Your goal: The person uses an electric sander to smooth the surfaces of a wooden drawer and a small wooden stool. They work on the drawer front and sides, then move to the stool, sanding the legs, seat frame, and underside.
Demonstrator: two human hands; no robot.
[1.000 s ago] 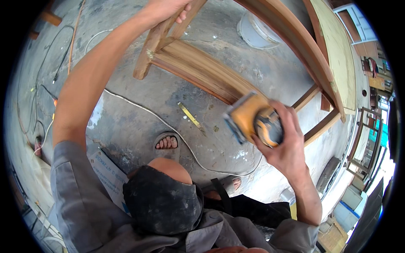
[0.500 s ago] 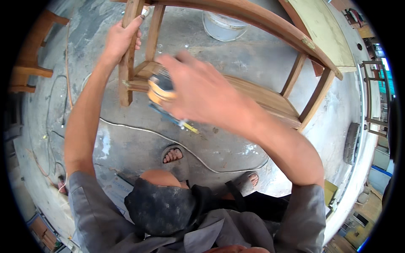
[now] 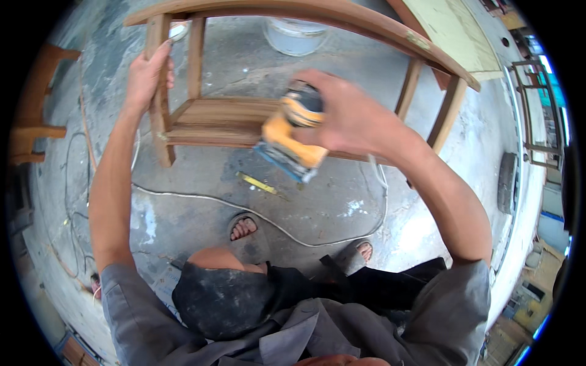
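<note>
A wooden furniture frame [image 3: 210, 116], with a slatted lower shelf, upright legs and a long curved top rail [image 3: 293, 13], stands in front of me. My left hand [image 3: 146, 79] is closed around its left near leg [image 3: 160, 116], high up under the rail. My right hand [image 3: 348, 113] grips an orange and black electric sander [image 3: 282, 131] from above and from the right. Slightly blurred, the sander is tilted in front of the shelf's near edge, with its pad low and toward me. Whether the pad touches the wood I cannot tell.
A pale cord [image 3: 293, 236] curves over the concrete floor near my feet. On the floor below the sander lies a yellow strip [image 3: 259, 183]. Behind the frame stands a white bucket [image 3: 296, 39]; a pale panel [image 3: 461, 36] is at far right, wooden furniture [image 3: 39, 104] at left.
My right hand has carried the sander rightward, away from the left leg and along the shelf. My left hand keeps its hold on the leg. The whole view has shifted a little.
</note>
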